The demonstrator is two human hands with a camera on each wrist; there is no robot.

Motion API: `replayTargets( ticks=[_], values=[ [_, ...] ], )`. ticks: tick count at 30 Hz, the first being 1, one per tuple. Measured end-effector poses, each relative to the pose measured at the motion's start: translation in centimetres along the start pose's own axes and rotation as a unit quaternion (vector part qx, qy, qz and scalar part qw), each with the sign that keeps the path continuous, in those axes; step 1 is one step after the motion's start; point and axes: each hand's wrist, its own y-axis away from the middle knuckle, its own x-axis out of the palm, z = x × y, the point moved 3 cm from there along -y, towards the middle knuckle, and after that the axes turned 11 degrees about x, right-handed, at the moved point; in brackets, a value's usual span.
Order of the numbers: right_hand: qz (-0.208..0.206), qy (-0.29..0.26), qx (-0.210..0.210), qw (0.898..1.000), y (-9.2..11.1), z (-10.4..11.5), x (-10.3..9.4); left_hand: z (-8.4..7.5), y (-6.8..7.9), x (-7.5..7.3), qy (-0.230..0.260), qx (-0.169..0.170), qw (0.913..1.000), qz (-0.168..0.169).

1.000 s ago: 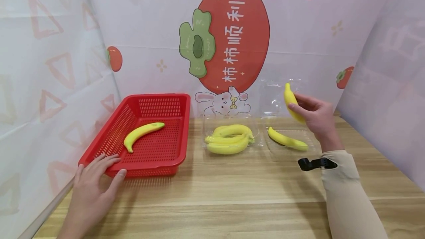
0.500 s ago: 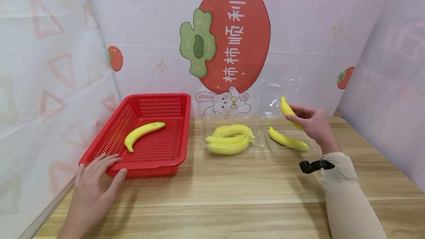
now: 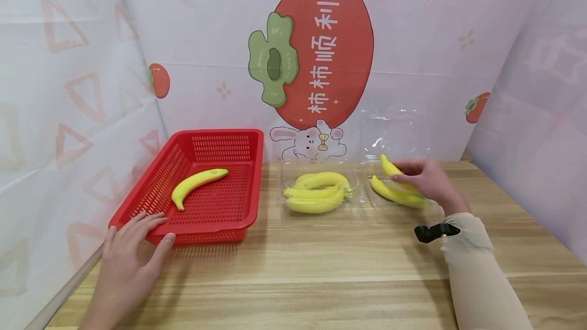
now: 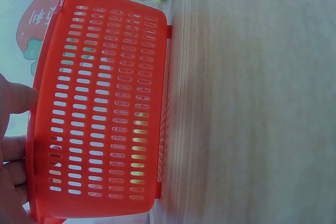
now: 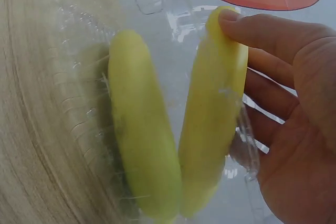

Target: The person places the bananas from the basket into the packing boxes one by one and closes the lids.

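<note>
My right hand (image 3: 428, 180) pinches a yellow banana (image 5: 212, 114) between thumb and fingers, low over a clear plastic clamshell box (image 3: 373, 207) at the right. Another banana (image 3: 396, 193) lies in that box, beside the held one in the right wrist view. The box's transparent lid (image 3: 390, 131) stands raised at the back. On the left, my left hand (image 3: 130, 256) rests on the near rim of a red plastic basket (image 3: 254, 208), its fingers over the edge and thumb outside. One banana (image 3: 197, 185) with a greenish end lies inside the basket.
Between the basket and the raised-lid box stands a second clear box (image 3: 284, 167) holding several bananas (image 3: 316, 195). A printed cloth backdrop (image 3: 412, 50) rises behind the wooden table (image 3: 293, 269), with more cloth walls at both sides.
My right hand has lowered the banana from in front of the raised lid down to the box, beside the banana lying there. My left hand and the basket have stayed in place.
</note>
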Motion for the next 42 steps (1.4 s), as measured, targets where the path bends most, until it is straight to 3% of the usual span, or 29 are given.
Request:
replayTargets(
  ticks=[16,22,33,42],
  values=[
    [0.038,0.071,0.018,0.997,-0.5,-1.2,1.1,0.0,0.0,0.0,0.005,0.000,1.0000,0.000],
    [0.057,0.067,0.034,0.996,-0.6,-1.4,1.5,0.0,0.0,0.0,0.005,0.001,1.0000,0.000],
    [0.019,0.031,0.030,0.999,-0.3,-0.8,1.1,0.0,0.0,-0.1,0.001,-0.001,1.0000,0.001],
    [-0.034,-0.027,0.002,0.999,0.4,1.1,0.0,0.0,0.1,-0.1,0.000,-0.002,1.0000,0.001]
  ],
)
